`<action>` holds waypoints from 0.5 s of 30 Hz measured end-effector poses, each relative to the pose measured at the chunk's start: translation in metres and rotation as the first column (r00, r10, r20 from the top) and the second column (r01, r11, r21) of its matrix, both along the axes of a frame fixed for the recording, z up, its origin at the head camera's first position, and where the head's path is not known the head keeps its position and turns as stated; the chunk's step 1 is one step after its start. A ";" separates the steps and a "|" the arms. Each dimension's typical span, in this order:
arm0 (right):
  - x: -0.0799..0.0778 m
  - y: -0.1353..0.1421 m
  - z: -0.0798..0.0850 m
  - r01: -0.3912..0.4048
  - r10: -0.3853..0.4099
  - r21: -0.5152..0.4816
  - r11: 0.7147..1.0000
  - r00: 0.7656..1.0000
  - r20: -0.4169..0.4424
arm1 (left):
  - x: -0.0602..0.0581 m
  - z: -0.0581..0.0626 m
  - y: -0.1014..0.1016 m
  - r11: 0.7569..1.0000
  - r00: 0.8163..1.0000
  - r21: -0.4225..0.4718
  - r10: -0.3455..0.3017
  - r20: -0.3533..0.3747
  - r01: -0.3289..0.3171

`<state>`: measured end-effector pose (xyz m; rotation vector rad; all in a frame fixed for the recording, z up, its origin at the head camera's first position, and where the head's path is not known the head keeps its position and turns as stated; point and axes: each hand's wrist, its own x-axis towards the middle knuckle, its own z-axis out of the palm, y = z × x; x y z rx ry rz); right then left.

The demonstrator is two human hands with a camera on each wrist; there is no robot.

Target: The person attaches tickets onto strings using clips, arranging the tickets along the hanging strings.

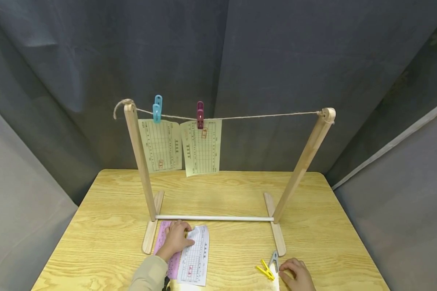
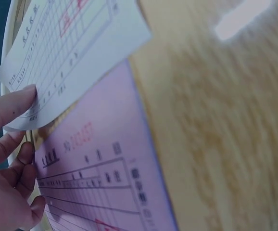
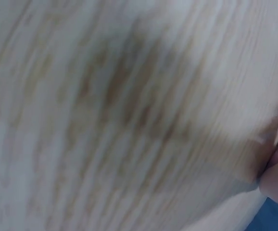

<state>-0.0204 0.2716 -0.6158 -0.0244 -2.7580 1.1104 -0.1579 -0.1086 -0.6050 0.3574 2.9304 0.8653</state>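
With my head view as a dial, I have the left hand [image 1: 176,237] at 7 o'clock, its grip pinching the white slip [image 1: 198,258]: in the left wrist view the thumb lies on the printed face near 1 end, fingers behind the edge. That slip lies between 6 and 7 o'clock, with the pink slip [image 1: 173,268] at its 9 o'clock side and partly under the left hand. My right hand [image 1: 298,277] is at 5 o'clock over the bench [image 1: 236,262], fingers bent, tips just beside the gray peg [image 1: 274,257]; I cannot tell whether its grip has that peg or is released, since the right wrist view is mostly blurred wood grain. The yellow peg [image 1: 268,270] lies at the gray peg's 8 o'clock side. Higher up, a string [image 1: 262,116] spans 2 wooden posts, the left post [image 1: 142,161] at 9 o'clock and the right post [image 1: 303,165] at 3. On it, the blue peg [image 1: 157,109] at 10 o'clock and the purple peg [image 1: 200,114] at 11 each pin 1 of 2 green slips [image 1: 208,155]. A white bar [image 1: 215,218] crosses low at 6.
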 end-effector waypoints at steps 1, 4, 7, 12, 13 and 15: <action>0.000 -0.001 0.002 0.010 -0.010 -0.004 1.000 0.998 0.054 | 0.000 0.000 0.000 1.000 1.000 0.002 -0.002 -0.001 0.002; -0.002 -0.003 0.007 0.021 -0.022 0.010 1.000 0.980 0.195 | -0.001 0.000 0.000 1.000 1.000 0.008 -0.001 -0.001 0.001; -0.005 -0.006 0.007 0.007 -0.018 0.044 0.999 0.966 0.258 | -0.001 0.000 0.000 1.000 1.000 0.011 -0.003 -0.002 0.003; -0.006 -0.009 0.005 0.016 -0.037 0.083 0.996 0.963 0.267 | 0.000 0.001 0.001 1.000 1.000 0.015 -0.005 0.005 0.005; -0.006 -0.009 0.005 0.021 -0.041 0.078 0.997 0.964 0.264 | 0.000 0.000 0.001 1.000 1.000 0.015 -0.005 0.008 0.005; -0.005 -0.009 0.007 0.021 -0.036 0.060 0.998 0.966 0.255 | 0.000 0.000 0.001 1.000 1.000 0.016 -0.004 0.013 0.004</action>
